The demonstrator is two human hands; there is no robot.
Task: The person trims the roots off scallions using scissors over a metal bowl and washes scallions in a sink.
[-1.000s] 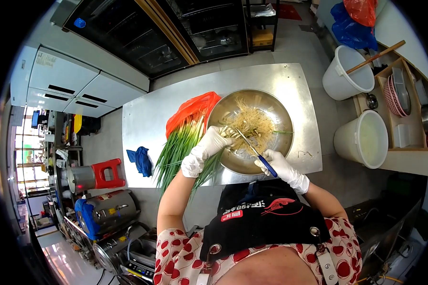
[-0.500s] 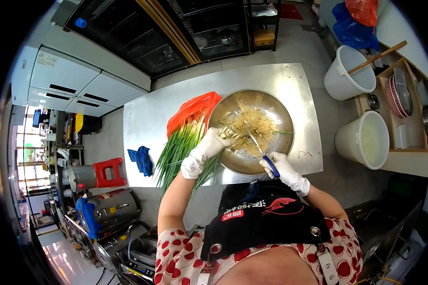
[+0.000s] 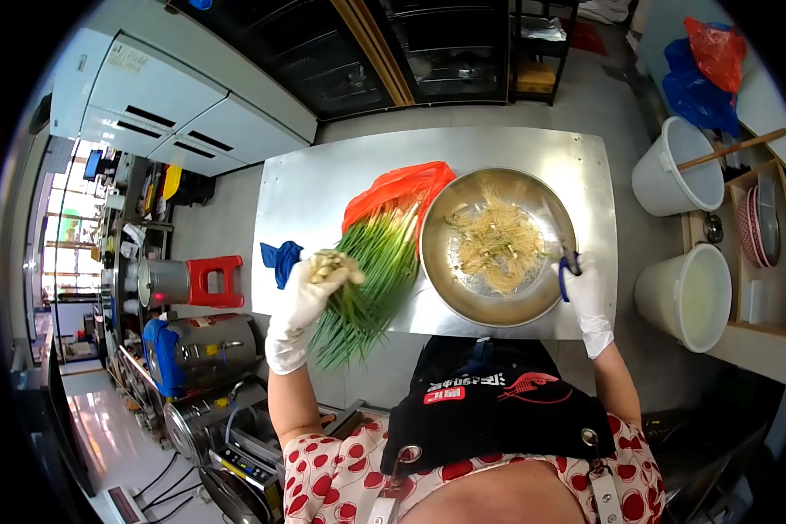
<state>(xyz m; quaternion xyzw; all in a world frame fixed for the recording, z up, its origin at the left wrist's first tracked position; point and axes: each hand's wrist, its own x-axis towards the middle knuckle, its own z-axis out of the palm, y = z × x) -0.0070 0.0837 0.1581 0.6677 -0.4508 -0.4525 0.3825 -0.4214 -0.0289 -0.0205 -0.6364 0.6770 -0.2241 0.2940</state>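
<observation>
My gloved left hand (image 3: pixel 297 306) is closed around a bunch of scallions (image 3: pixel 339 269), trimmed white ends up, at the left side of the table. The green leaves hang down beside the larger pile of scallions (image 3: pixel 377 258), which lies partly in a red plastic bag (image 3: pixel 410 182). At the right rim of the wide steel bowl (image 3: pixel 434 275), my gloved right hand (image 3: pixel 588 293) grips scissors (image 3: pixel 569 265) by their dark blue handles. The blades reach over the bowl and look blurred. Stringy cut scallion roots (image 3: pixel 500 244) lie in the bowl.
The steel table (image 3: pixel 323 179) carries a crumpled blue bag (image 3: pixel 281 260) near its left edge. Two white buckets stand on the right, one (image 3: pixel 664 179) with a wooden stick across it. A red stool (image 3: pixel 214 281) is at the left.
My left hand has moved left, away from the bowl, with the bunch, whose long roots are gone. My right hand has drawn right with the scissors. The whole view has shifted.
</observation>
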